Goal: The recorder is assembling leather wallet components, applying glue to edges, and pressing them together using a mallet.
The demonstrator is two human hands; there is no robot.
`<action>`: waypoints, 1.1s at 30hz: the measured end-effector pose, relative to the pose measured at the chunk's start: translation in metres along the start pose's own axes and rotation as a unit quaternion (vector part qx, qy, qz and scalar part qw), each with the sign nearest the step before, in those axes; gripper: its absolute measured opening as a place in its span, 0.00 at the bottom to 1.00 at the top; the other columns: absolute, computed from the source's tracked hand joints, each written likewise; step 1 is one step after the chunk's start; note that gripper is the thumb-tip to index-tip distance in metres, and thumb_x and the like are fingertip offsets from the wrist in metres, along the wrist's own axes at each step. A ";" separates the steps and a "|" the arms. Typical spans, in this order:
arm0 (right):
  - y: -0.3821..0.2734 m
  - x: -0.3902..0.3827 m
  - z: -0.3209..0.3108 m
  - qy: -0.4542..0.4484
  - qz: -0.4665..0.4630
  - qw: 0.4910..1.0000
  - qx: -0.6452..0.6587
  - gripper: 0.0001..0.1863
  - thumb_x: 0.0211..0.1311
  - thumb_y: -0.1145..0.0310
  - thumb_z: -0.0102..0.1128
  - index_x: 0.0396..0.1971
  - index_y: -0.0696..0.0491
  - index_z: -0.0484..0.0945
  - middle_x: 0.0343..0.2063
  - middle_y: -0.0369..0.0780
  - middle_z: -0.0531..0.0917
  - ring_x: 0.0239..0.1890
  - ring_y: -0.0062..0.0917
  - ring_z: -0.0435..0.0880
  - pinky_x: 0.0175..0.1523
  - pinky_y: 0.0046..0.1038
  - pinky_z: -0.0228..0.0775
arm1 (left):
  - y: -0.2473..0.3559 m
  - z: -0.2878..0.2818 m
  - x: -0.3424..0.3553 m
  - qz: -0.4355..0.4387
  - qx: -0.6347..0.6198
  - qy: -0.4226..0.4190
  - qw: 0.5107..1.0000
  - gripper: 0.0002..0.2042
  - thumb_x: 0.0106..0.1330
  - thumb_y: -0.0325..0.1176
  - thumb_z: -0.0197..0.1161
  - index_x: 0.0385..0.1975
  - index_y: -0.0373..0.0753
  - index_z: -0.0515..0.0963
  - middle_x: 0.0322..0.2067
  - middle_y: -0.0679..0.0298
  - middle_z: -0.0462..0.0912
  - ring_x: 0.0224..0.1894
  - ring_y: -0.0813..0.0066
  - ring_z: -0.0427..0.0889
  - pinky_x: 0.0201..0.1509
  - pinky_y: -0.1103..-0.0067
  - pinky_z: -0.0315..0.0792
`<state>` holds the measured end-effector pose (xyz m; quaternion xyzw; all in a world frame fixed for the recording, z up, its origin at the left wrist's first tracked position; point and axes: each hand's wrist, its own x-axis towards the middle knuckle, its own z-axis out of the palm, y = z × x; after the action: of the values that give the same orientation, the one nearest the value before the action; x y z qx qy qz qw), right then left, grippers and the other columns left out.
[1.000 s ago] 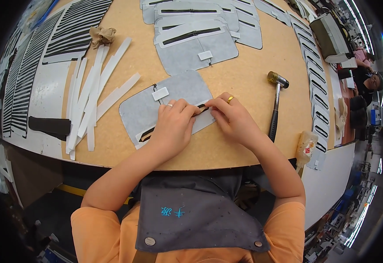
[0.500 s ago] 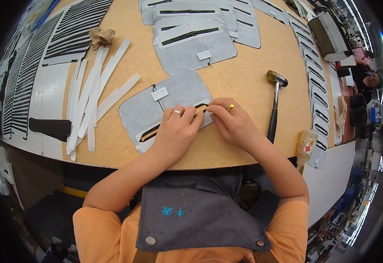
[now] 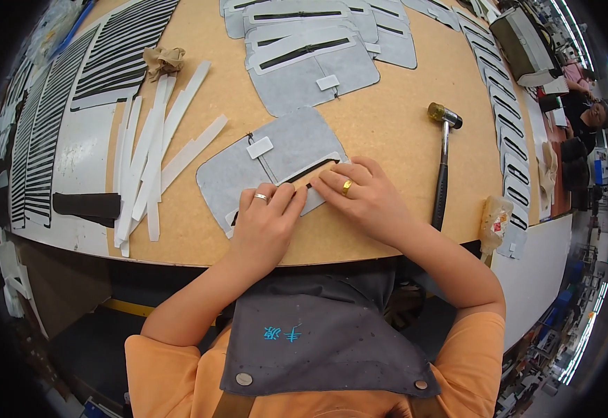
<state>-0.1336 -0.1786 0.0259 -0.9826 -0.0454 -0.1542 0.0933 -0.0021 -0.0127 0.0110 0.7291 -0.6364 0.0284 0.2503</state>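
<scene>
A grey fabric panel (image 3: 224, 174) with rounded corners lies tilted on the table before me. A long slot edged in black strip (image 3: 311, 169) and white backing crosses its near side. A small white rectangular piece (image 3: 260, 147) with a dark cord sits on its upper part. My left hand (image 3: 266, 223) is closed over the slot's left half, fingertips pressed at its near edging. Close beside it, my right hand (image 3: 363, 198) has its fingers together on the near edging at the right end. Fingers hide much of that edging.
Right of the panel lies a hammer (image 3: 443, 167); a plastic bottle (image 3: 495, 224) stands by the table edge. White strips (image 3: 154, 153), dark strips (image 3: 87, 206) and crumpled brown paper (image 3: 164, 61) lie left. More grey panels (image 3: 311, 87) overlap beyond. A person (image 3: 584, 115) is far right.
My right hand has come down and left from the slot's right end onto its near edging. My left hand has shifted slightly toward me. The whole view has shifted a little.
</scene>
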 end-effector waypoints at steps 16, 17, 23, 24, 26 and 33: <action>-0.014 0.032 0.012 -0.076 0.110 0.964 0.228 0.14 0.55 0.74 0.56 0.43 0.49 0.75 0.37 0.36 0.76 0.43 0.31 0.72 0.47 0.34 0.60 | -0.014 -0.023 -0.019 -0.150 -0.145 -0.033 0.977 0.09 0.57 0.23 0.59 0.37 0.39 0.76 0.33 0.64 0.74 0.37 0.66 0.73 0.42 0.72 0.58; -0.014 0.033 0.010 -0.098 0.127 0.957 0.242 0.13 0.56 0.75 0.55 0.42 0.48 0.76 0.36 0.35 0.76 0.42 0.31 0.72 0.46 0.34 0.59 | -0.015 -0.022 -0.020 -0.152 -0.146 -0.032 0.977 0.09 0.57 0.23 0.59 0.37 0.39 0.76 0.33 0.64 0.74 0.37 0.66 0.73 0.42 0.72 0.58; -0.018 0.040 0.007 -0.132 0.132 0.956 0.225 0.12 0.56 0.76 0.53 0.39 0.47 0.77 0.34 0.35 0.76 0.42 0.31 0.71 0.47 0.35 0.57 | -0.017 -0.017 -0.023 -0.121 -0.149 0.005 0.981 0.11 0.56 0.20 0.59 0.38 0.41 0.79 0.31 0.66 0.74 0.34 0.71 0.73 0.40 0.74 0.56; -0.017 0.041 0.007 -0.133 0.131 0.956 0.226 0.12 0.56 0.76 0.53 0.39 0.47 0.77 0.34 0.35 0.76 0.42 0.31 0.71 0.47 0.35 0.57 | -0.017 -0.016 -0.024 -0.106 -0.132 0.011 0.986 0.11 0.56 0.20 0.58 0.38 0.41 0.79 0.31 0.67 0.74 0.34 0.71 0.73 0.40 0.75 0.56; -0.014 0.043 0.005 -0.148 0.130 0.948 0.250 0.14 0.53 0.77 0.55 0.40 0.47 0.77 0.31 0.35 0.75 0.40 0.32 0.70 0.49 0.34 0.58 | -0.016 -0.016 -0.024 -0.091 -0.114 0.017 0.989 0.12 0.56 0.20 0.58 0.39 0.41 0.79 0.31 0.67 0.74 0.34 0.71 0.73 0.40 0.75 0.56; -0.011 0.044 0.003 -0.178 0.145 0.936 0.267 0.14 0.53 0.78 0.56 0.39 0.47 0.78 0.31 0.34 0.75 0.39 0.31 0.70 0.49 0.32 0.58 | -0.017 -0.021 -0.020 -0.138 -0.157 0.003 0.978 0.11 0.56 0.21 0.59 0.38 0.41 0.79 0.31 0.66 0.74 0.36 0.70 0.73 0.40 0.73 0.57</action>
<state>-0.0926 -0.1644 0.0383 -0.9287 0.0422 0.0564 0.3642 0.0164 0.0153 0.0163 0.7614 -0.5258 -0.1041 0.3647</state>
